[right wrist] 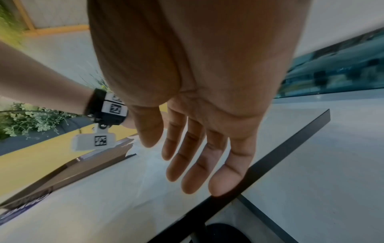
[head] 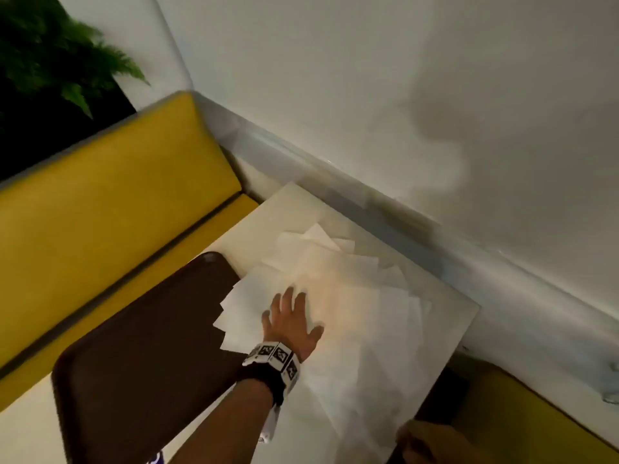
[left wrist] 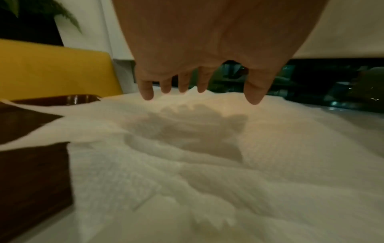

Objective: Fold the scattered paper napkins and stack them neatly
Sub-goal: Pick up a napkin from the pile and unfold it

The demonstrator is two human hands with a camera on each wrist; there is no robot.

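Observation:
Several white paper napkins (head: 351, 296) lie loose and overlapping across the white table (head: 294, 202), some reaching over the rim of a dark brown tray (head: 144, 346). My left hand (head: 291, 316) is spread over the left part of the pile, fingers straight. In the left wrist view this left hand (left wrist: 199, 78) hangs just above the napkins (left wrist: 187, 164) and casts a shadow on them; whether it touches them is unclear. My right hand (head: 432, 443) shows only partly at the bottom edge. The right wrist view shows the right hand (right wrist: 197, 164) flat and empty by the table's dark edge (right wrist: 290, 148).
The brown tray (left wrist: 31, 180) sits left of the napkins on the table. A yellow bench (head: 100, 195) runs along the left, another yellow seat (head: 536, 413) lies lower right. A white wall with a ledge (head: 402, 212) borders the table's far side. A plant (head: 50, 45) stands top left.

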